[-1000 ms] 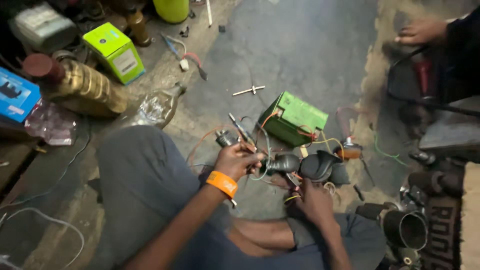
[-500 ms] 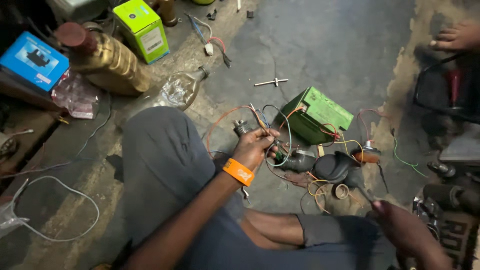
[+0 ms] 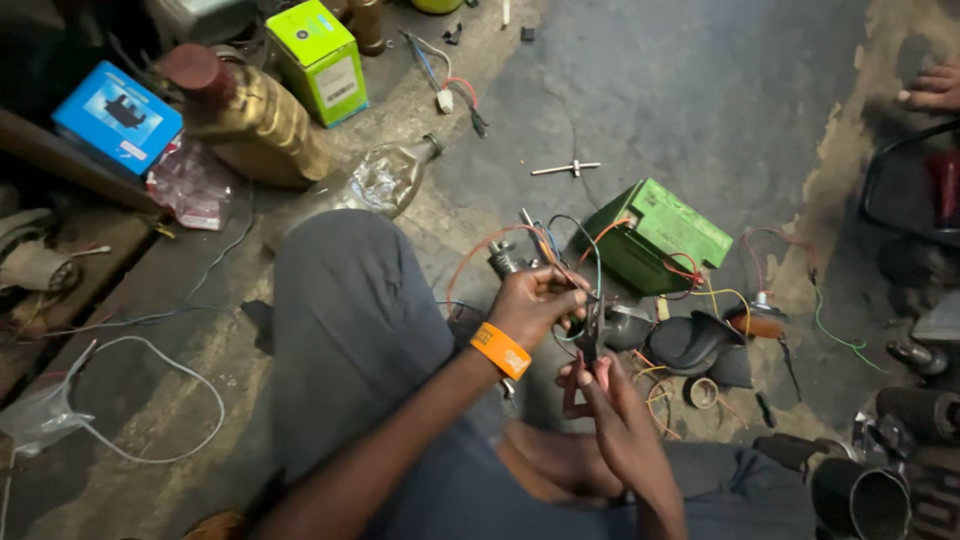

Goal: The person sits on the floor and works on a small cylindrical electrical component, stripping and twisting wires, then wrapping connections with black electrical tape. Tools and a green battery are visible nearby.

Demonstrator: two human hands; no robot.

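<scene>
We are looking down at our two hands working over a bundle of wires (image 3: 560, 262) above the concrete floor (image 3: 700, 90). Our left hand (image 3: 535, 303), with an orange wristband (image 3: 500, 350) on it, is closing its fingers around the wires and a small dark part at about knee height, just in front of our grey trouser leg (image 3: 350, 320). Our right hand (image 3: 605, 400) is pinching a slim dark tool (image 3: 590, 330) between thumb and fingers, and its tip is touching the wires just beside the left hand. The wires are running on toward a green battery (image 3: 655, 235) lying on the floor just beyond the hands. Dark plastic parts (image 3: 700, 345) are lying right of the hands, near a roll of tape (image 3: 700, 392). Farther left, a clear bottle (image 3: 375, 182), a gold bottle (image 3: 250, 120), a green box (image 3: 318, 58) and a blue box (image 3: 118, 118) are sitting together. Another person's hand (image 3: 932, 88) is resting at the far right edge.
</scene>
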